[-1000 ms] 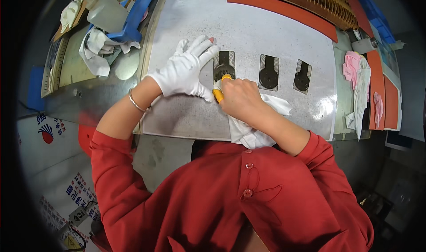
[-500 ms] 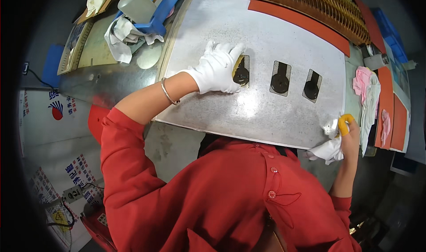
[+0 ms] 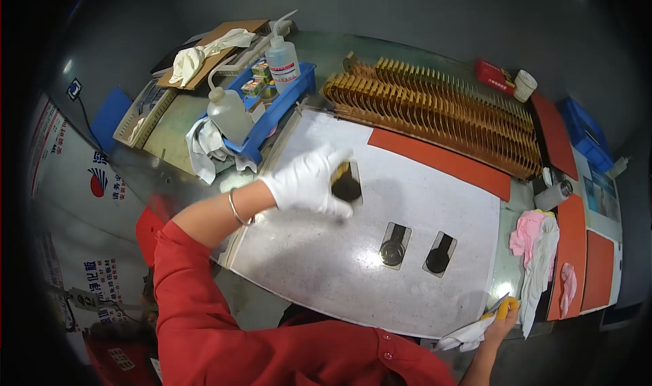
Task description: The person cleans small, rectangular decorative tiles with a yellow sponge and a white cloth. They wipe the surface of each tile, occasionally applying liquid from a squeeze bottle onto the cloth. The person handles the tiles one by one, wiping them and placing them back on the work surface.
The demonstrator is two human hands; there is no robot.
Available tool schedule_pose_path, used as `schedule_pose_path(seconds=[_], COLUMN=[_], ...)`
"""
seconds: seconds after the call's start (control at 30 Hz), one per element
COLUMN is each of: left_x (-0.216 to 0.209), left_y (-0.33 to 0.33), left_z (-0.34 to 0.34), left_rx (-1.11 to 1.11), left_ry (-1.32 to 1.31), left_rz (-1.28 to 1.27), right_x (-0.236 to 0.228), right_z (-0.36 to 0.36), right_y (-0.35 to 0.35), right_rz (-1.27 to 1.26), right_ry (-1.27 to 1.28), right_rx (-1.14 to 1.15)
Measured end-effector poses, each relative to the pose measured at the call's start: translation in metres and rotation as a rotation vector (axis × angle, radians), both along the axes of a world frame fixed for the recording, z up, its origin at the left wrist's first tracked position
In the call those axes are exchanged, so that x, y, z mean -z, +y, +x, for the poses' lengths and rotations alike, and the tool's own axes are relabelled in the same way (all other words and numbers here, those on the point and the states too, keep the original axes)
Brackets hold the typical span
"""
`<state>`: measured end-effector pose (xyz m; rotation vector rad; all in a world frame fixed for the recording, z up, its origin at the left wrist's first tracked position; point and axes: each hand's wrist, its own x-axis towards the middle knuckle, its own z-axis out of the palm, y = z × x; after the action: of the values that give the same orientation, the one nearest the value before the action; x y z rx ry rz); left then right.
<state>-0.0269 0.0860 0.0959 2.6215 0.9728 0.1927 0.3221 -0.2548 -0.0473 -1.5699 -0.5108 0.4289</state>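
My left hand (image 3: 305,184), in a white glove, curls its fingers and thumb round the edges of a thin rectangular piece (image 3: 348,184) with a dark round-ended shape on it. The piece seems raised, with a soft shadow beside it; the glove covers its left side. Two similar mesh-edged pieces (image 3: 392,249) (image 3: 440,257) lie flat on the white sheet, nearer to me and to the right. At the sheet's near right corner, my right hand (image 3: 501,321), with yellow covers on its fingers, is closed on a white cloth (image 3: 465,336). A thin dark edge shows by its fingertips, too small to name.
A long slotted brown rack (image 3: 435,121) stands behind the white sheet (image 3: 319,270), with an orange strip (image 3: 438,163) before it. A blue tray (image 3: 278,117) with squeeze bottles (image 3: 229,114) sits at the far left. Pink and white cloths (image 3: 533,240) and a metallic cylinder (image 3: 553,194) are at right.
The view has tilted up, so the table sits lower in it. My left hand has raised the piece, moving it away from the other two. My right hand keeps its cloth.
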Motion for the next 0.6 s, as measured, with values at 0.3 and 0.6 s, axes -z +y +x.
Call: schedule_pose_path(seconds=[0.3,0.6], left_x=[-0.075,-0.026], left_y=[0.237,0.286], left_z=[0.081,0.115], left_rx=[-0.259,-0.063], left_ry=[0.464,0.759], left_rz=[0.390,0.334], right_x=[0.004,0.005], right_z=[-0.002,0.009], right_y=[-0.007,-0.019], right_rz=[0.092,-0.196], right_ry=[-0.064,-0.224], right_rx=[0.009,-0.002])
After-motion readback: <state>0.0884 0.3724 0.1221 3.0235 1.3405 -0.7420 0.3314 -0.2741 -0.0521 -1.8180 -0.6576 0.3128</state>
